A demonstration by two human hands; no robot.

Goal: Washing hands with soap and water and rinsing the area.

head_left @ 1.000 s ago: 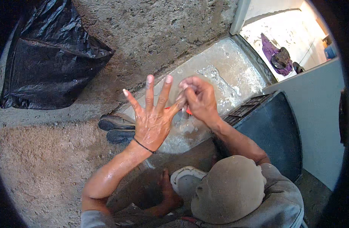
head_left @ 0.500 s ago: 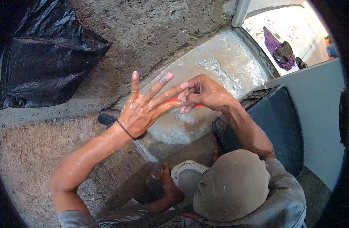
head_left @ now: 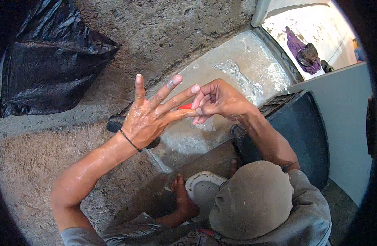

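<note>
My left hand (head_left: 145, 117) is raised with its back up and fingers spread, its skin wet and shiny with whitish streaks. A thin dark bracelet (head_left: 130, 140) circles the wrist. Thumb and fingers of my right hand (head_left: 221, 100) pinch one outstretched finger of the left hand near its tip. Something small and red (head_left: 185, 106) shows between and behind the fingers; what it is and whether the right hand holds it, I cannot tell. A dark shoe or sandal (head_left: 115, 124) lies partly hidden behind the left wrist.
A black plastic sheet (head_left: 53, 61) covers the upper left. On the right stand a dark blue plastic tub (head_left: 301, 135) and a grey door panel (head_left: 348, 119). Purple cloth (head_left: 295, 43) lies in the doorway. Bare foot (head_left: 180, 188) and a white-rimmed basin (head_left: 202, 178) are below.
My left hand has shifted slightly left. The right hand's fingers have closed in a little on the left hand's finger, and less of the red thing shows.
</note>
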